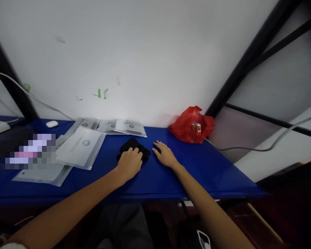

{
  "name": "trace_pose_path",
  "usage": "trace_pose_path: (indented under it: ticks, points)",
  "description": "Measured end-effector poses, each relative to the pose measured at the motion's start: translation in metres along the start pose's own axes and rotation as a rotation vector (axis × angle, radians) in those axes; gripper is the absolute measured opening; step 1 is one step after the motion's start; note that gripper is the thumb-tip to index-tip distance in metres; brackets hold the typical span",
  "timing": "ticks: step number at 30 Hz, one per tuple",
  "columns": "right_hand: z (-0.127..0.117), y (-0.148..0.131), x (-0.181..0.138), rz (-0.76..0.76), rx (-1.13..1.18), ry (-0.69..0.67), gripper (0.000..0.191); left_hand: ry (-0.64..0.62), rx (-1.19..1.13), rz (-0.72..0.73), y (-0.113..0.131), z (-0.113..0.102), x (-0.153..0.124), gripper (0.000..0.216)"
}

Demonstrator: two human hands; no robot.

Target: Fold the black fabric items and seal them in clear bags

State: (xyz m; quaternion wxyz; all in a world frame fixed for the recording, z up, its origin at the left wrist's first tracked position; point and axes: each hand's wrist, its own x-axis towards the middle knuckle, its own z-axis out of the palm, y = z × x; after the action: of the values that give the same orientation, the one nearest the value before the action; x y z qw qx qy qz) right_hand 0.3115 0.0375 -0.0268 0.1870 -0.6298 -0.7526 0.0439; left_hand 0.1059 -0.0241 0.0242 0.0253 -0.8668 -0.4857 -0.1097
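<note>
A crumpled black cloth [133, 143] lies on the blue tabletop [155, 180] in front of me. My left hand [129, 162] rests on it from the near side, fingers curled down and closed on the fabric. What exactly the fingertips grip is partly hidden under the hand. To the right of the cloth, my right hand [165, 155] lies flat on the table with its fingers spread. It holds nothing and is a short gap away from the cloth.
Several frosted zip pouches [80, 147] with printed logos overlap on the left, and more pouches [129, 127] lie by the wall. A red plastic bag [193, 126] sits at the back right. A white earbud case [52, 123] lies far left, near a cable [49, 107].
</note>
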Motion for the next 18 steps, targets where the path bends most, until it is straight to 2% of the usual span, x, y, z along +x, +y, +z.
trace_pose_path:
  ticks: [2, 4, 8, 10, 11, 12, 14, 16, 18]
  points:
    - [0.003, 0.004, 0.001, -0.014, 0.021, 0.020, 0.045, 0.019, -0.104, -0.014, 0.005, -0.007, -0.003, 0.024]
    - [0.005, 0.008, 0.002, -0.032, 0.048, 0.047, 0.043, 0.071, -0.220, -0.099, 0.001, -0.020, -0.005, 0.022]
    - [0.000, 0.012, 0.004, -0.067, 0.121, 0.179, 0.034, 0.293, -0.314, -0.375, -0.035, -0.047, -0.008, 0.020]
    - [-0.008, 0.005, 0.002, -0.072, 0.158, 0.308, 0.030, 0.434, -0.242, -0.504, -0.057, -0.050, -0.012, 0.028]
    - [-0.012, -0.003, 0.000, -0.082, 0.176, 0.370, 0.028, 0.446, -0.197, -0.532, -0.066, -0.048, -0.015, 0.034]
    - [-0.016, -0.013, -0.004, -0.103, 0.191, 0.415, 0.027, 0.409, -0.168, -0.541, -0.072, -0.044, -0.018, 0.037]
    - [-0.022, -0.039, -0.016, -0.198, 0.216, 0.410, 0.023, 0.217, -0.156, -0.504, -0.079, -0.033, -0.024, 0.038]
    - [-0.023, -0.067, -0.032, -0.292, 0.201, 0.291, 0.020, 0.029, -0.148, -0.455, -0.079, -0.021, -0.029, 0.043]
    - [-0.020, -0.089, -0.046, -0.375, 0.137, 0.144, 0.024, -0.050, -0.092, -0.422, -0.074, -0.012, -0.032, 0.046]
